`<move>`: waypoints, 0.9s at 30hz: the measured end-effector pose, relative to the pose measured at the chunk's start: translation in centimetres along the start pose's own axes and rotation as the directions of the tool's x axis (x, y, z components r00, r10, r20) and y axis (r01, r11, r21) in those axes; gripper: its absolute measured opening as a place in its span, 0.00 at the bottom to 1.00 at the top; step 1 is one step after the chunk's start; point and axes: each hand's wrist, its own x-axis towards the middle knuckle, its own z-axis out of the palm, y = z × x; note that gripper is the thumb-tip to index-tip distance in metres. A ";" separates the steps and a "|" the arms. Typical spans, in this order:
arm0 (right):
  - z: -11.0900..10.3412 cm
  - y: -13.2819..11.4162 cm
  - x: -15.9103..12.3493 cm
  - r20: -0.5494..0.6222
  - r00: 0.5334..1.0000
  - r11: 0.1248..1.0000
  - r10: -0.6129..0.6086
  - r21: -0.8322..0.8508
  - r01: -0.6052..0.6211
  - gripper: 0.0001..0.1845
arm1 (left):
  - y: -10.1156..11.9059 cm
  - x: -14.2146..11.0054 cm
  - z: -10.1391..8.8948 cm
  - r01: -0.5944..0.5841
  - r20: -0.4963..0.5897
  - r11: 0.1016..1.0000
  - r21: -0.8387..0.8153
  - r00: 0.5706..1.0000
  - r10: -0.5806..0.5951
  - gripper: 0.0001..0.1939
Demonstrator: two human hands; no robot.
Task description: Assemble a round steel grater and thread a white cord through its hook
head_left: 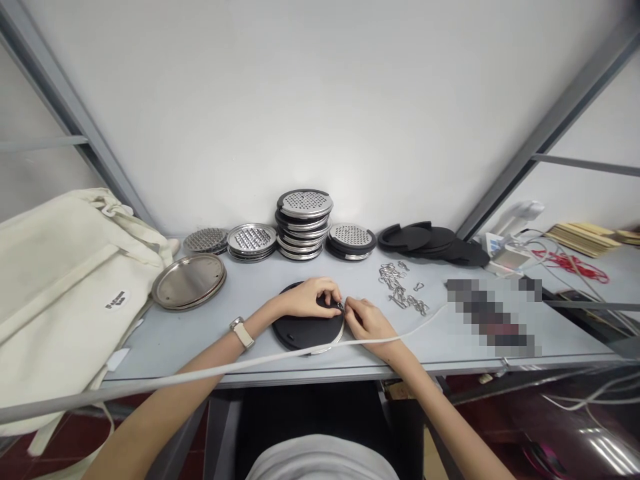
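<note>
A round black disc with a silvery rim (305, 331) lies flat near the front of the table. My left hand (311, 298) rests over its upper part, fingers curled and closed at the right edge. Between the fingertips of both hands is a small metal clip (341, 307), mostly hidden. Thumb and forefinger of my right hand (367, 321) are pinched together against that same edge. To the right lies a loose pile of small metal snap clips (397, 287). A white cable (295, 354) passes across the view in front of the disc and over my right wrist.
Behind stand a tall stack of grater discs with black rims (304, 223), a shorter stack (351, 240), bare grater plates (251, 239) and black covers (430, 241). Metal plates (188, 281) and a cream bag (70, 280) are left. Red cord (575, 265) lies far right.
</note>
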 end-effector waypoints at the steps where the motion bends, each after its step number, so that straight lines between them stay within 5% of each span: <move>1: 0.0 0.0 0.0 0.002 1.000 1.000 -0.008 -0.009 0.008 0.12 | 0.0 0.0 0.0 0.007 -0.003 1.000 0.016 1.000 -0.007 0.10; 15: -0.1 -0.2 0.0 -0.011 1.000 0.999 -0.022 0.025 0.022 0.13 | -0.3 0.3 0.3 0.024 -0.073 0.997 0.078 0.997 -0.018 0.08; 21: -0.1 -0.4 -0.2 -0.026 0.998 0.991 0.061 0.121 -0.057 0.04 | -0.5 0.3 0.4 0.048 -0.138 0.994 0.096 0.990 -0.035 0.07; 27: -0.2 -0.4 -0.1 0.001 0.999 0.998 0.037 0.042 -0.037 0.07 | -0.5 0.3 0.3 0.047 -0.128 0.992 0.117 0.991 -0.032 0.06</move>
